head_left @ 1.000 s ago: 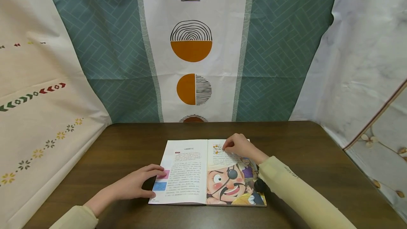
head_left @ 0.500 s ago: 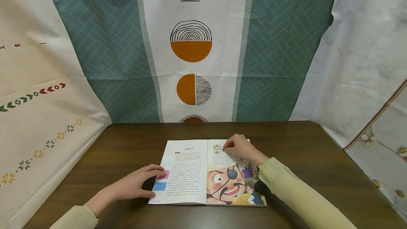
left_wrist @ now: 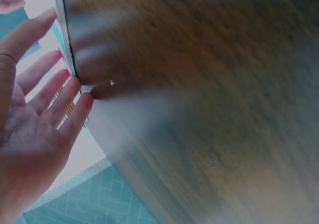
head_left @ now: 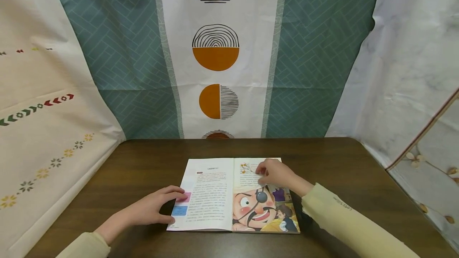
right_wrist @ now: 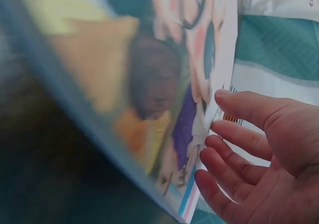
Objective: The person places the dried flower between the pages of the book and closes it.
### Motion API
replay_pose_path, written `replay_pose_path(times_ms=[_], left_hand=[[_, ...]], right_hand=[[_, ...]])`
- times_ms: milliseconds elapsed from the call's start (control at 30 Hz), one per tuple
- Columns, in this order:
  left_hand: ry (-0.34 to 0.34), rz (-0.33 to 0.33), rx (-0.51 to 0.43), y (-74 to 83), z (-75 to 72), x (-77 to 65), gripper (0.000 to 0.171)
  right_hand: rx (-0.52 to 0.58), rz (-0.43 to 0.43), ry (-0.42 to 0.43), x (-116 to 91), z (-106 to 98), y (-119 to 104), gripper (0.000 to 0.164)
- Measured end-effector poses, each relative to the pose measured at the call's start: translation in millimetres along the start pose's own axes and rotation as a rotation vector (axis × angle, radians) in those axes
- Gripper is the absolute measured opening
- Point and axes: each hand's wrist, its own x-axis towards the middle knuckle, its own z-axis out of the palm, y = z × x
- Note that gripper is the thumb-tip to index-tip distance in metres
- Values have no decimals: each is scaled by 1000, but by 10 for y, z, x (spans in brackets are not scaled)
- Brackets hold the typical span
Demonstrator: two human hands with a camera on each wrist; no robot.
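A picture book [head_left: 211, 194] lies open on the brown table, text on its left page and a cartoon face with an eyepatch on the right one. My left hand [head_left: 157, 206] rests at its left edge, thumb near the lower corner and fingers spread over the pink and blue boxes. In the left wrist view those fingers [left_wrist: 62, 97] are loosely extended along the book's edge. My right hand [head_left: 277, 174] is over the upper right page, beside a small printed branch. Seen from the right wrist, its relaxed fingertips [right_wrist: 212, 149] are right at the page surface, with nothing pinched between them.
The dark wooden table [head_left: 150, 162] extends around the book on all sides. Behind it hangs a green and white patterned cloth [head_left: 222, 75]. A cream cloth [head_left: 53, 150] drapes at the left, a white floral one [head_left: 405, 90] at the right.
My right hand has shifted slightly right and down across the upper page, and its thumb and fingers have spread apart. The left hand and the book stay where they were.
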Motion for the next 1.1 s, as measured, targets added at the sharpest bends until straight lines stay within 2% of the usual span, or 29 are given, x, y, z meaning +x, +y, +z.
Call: replay_pose_path(times_ms=[400,633,767,967,1100], left_hand=[[-2,-4,5,146,11,6,56],[33,19,-3,120,33,-15,58],[22,-5,-22,110,44,-20,58],[29,-26,-36,87,56,-9,57],[35,-88,-54,95,62,-6,61]], right_hand=[[-171,46,88,-604,33,-1,39],[-179,13,114,-932,29,28,40],[-189,8,130,-1073,31,41,44],[-164,78,119,-1231,38,91,53],[-161,98,113,-1274,37,116,58]])
